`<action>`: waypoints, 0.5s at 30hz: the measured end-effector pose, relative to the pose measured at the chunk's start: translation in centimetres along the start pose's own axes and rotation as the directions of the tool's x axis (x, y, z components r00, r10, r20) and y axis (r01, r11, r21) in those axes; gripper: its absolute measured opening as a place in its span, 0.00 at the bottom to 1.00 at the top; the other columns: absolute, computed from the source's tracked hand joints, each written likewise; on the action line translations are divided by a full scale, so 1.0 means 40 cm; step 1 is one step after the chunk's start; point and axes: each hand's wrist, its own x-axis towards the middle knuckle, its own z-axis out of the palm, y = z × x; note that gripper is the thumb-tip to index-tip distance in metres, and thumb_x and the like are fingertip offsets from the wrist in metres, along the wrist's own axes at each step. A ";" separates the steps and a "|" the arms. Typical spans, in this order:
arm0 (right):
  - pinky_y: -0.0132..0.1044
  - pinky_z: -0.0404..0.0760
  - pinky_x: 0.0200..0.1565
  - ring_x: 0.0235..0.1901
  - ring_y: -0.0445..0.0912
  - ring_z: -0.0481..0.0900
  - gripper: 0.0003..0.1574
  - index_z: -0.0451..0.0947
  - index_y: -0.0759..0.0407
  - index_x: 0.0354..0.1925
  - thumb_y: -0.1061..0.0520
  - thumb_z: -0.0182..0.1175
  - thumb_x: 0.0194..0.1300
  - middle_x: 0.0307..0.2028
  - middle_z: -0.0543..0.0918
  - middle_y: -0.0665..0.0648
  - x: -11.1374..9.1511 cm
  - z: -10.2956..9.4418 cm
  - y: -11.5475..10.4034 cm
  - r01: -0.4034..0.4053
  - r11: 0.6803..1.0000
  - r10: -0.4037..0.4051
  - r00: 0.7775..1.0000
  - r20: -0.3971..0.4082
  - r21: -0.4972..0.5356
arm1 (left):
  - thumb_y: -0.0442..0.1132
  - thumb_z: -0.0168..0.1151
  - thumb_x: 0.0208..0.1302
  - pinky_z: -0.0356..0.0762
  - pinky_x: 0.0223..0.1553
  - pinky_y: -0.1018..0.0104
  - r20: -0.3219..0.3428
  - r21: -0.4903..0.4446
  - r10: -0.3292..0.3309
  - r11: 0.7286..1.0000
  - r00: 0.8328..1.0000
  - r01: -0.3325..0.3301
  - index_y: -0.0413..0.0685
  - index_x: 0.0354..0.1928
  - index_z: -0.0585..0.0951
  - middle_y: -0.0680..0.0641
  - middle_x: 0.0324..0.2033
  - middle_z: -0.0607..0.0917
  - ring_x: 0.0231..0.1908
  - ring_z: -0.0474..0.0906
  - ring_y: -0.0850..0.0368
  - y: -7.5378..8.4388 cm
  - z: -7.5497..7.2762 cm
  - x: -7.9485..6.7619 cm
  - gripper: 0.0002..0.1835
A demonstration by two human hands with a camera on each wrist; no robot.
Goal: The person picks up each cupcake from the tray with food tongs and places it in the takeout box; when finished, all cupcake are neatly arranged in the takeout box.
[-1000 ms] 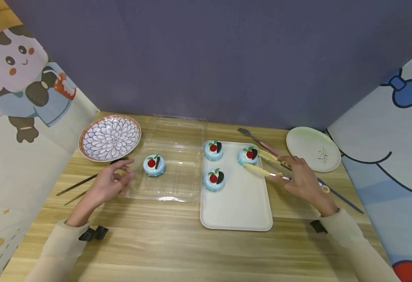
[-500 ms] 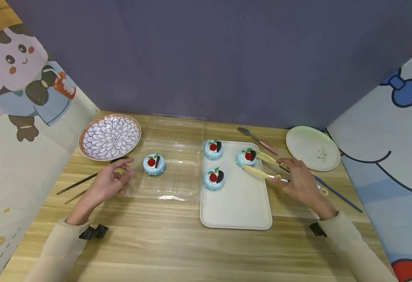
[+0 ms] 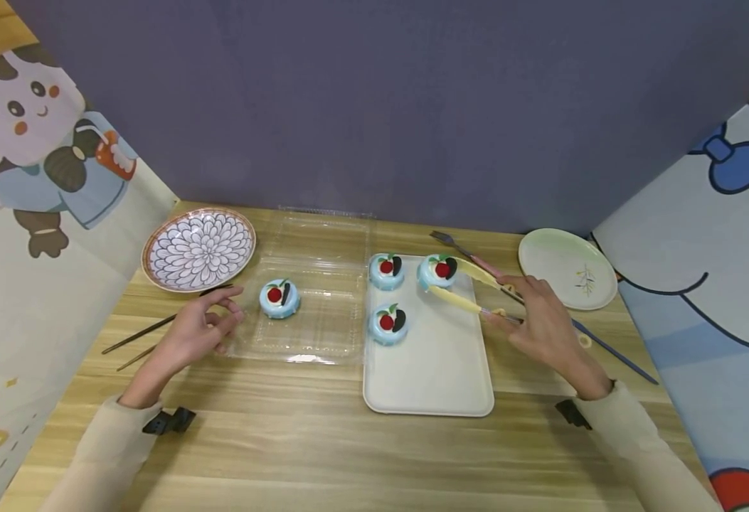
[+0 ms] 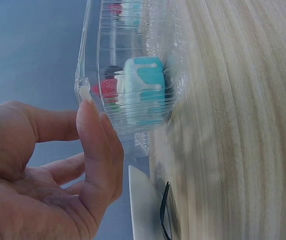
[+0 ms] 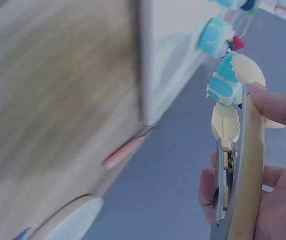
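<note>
My right hand [image 3: 543,331] grips a pair of tongs [image 5: 250,165] with cream-coloured tips. Between those tips sits a small blue cake [image 3: 437,273] topped with a red berry, green leaf and dark biscuit; the right wrist view shows it raised off the tray. Two similar cakes, one behind [image 3: 386,272] and one in front [image 3: 388,325], stand along the left side of the white tray [image 3: 438,377]. My left hand [image 3: 198,331] pinches the left rim of an open clear plastic box [image 4: 82,82] between thumb and finger. Inside that box lies another blue cake [image 3: 279,299].
A petal-patterned plate [image 3: 200,250] and dark chopsticks [image 3: 140,334] lie at left. Behind the tray is a pink-handled fork [image 3: 454,243]. At right lie a pale plate [image 3: 566,267] and a blue-handled utensil [image 3: 617,353]. A grey wall [image 3: 400,114] closes the back.
The cake in the tongs has risen and moved left and back over the tray, the right hand moving with it. My left hand stays in place at the box rim.
</note>
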 end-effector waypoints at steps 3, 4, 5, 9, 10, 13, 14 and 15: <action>0.59 0.77 0.50 0.54 0.60 0.74 0.42 0.74 0.58 0.61 0.42 0.74 0.53 0.56 0.80 0.61 0.014 -0.007 -0.043 0.041 0.999 -0.041 0.999 -0.005 0.025 | 0.35 0.56 0.71 0.83 0.19 0.59 -0.004 -0.002 -0.006 1.000 1.000 0.006 0.39 0.71 0.64 0.34 0.52 0.76 0.22 0.77 0.60 0.001 0.000 -0.003 0.29; 0.59 0.77 0.52 0.56 0.60 0.74 0.43 0.74 0.58 0.62 0.42 0.74 0.53 0.59 0.79 0.60 0.019 -0.008 -0.059 0.057 0.998 -0.057 0.998 -0.001 0.032 | 0.35 0.56 0.71 0.83 0.19 0.59 -0.005 -0.002 -0.005 1.000 1.000 0.005 0.39 0.71 0.64 0.34 0.52 0.76 0.22 0.77 0.61 0.002 0.000 -0.003 0.29; 0.59 0.77 0.53 0.58 0.60 0.73 0.42 0.74 0.57 0.62 0.41 0.73 0.53 0.62 0.77 0.59 0.023 -0.008 -0.075 0.072 0.997 -0.072 0.997 0.005 0.038 | 0.35 0.56 0.71 0.83 0.19 0.59 -0.006 -0.002 -0.006 1.000 1.000 0.006 0.39 0.71 0.64 0.34 0.51 0.76 0.22 0.77 0.60 0.002 0.000 -0.003 0.28; 0.60 0.76 0.58 0.65 0.59 0.70 0.40 0.74 0.55 0.60 0.39 0.72 0.54 0.64 0.75 0.58 0.039 0.000 -0.142 0.135 0.990 -0.137 0.989 0.047 0.042 | 0.35 0.57 0.71 0.83 0.18 0.59 -0.010 -0.005 -0.002 1.000 1.000 0.002 0.39 0.71 0.65 0.35 0.51 0.76 0.20 0.77 0.59 -0.001 0.001 -0.003 0.28; 0.59 0.77 0.57 0.64 0.58 0.71 0.40 0.74 0.54 0.60 0.38 0.72 0.55 0.62 0.77 0.58 0.042 0.003 -0.159 0.149 0.988 -0.151 0.986 0.064 0.040 | 0.35 0.57 0.71 0.83 0.18 0.59 -0.010 -0.006 -0.001 1.000 1.000 0.000 0.40 0.71 0.65 0.35 0.51 0.76 0.20 0.77 0.59 -0.002 0.001 -0.002 0.28; 0.54 0.80 0.53 0.58 0.54 0.75 0.39 0.74 0.53 0.60 0.36 0.70 0.56 0.54 0.80 0.55 0.053 0.017 -0.208 0.189 0.981 -0.193 0.974 0.117 0.043 | 0.35 0.56 0.71 0.82 0.17 0.60 -0.010 -0.003 0.013 1.000 1.000 -0.013 0.38 0.71 0.64 0.34 0.51 0.76 0.19 0.76 0.59 -0.006 0.001 -0.001 0.29; 0.51 0.81 0.50 0.54 0.51 0.76 0.39 0.74 0.52 0.60 0.35 0.69 0.57 0.53 0.80 0.54 0.057 0.022 -0.224 0.203 0.978 -0.206 0.969 0.135 0.040 | 0.35 0.56 0.71 0.82 0.17 0.60 -0.010 -0.003 0.017 1.000 1.000 -0.017 0.38 0.71 0.64 0.34 0.51 0.76 0.19 0.76 0.59 -0.006 0.001 -0.001 0.29; 0.48 0.81 0.47 0.50 0.49 0.77 0.39 0.74 0.51 0.61 0.34 0.68 0.57 0.52 0.80 0.53 0.062 0.028 -0.240 0.215 0.976 -0.219 0.964 0.152 0.038 | 0.36 0.56 0.72 0.81 0.17 0.61 -0.010 -0.003 0.022 1.000 1.000 -0.022 0.38 0.71 0.64 0.34 0.51 0.76 0.19 0.76 0.59 -0.007 0.001 -0.001 0.29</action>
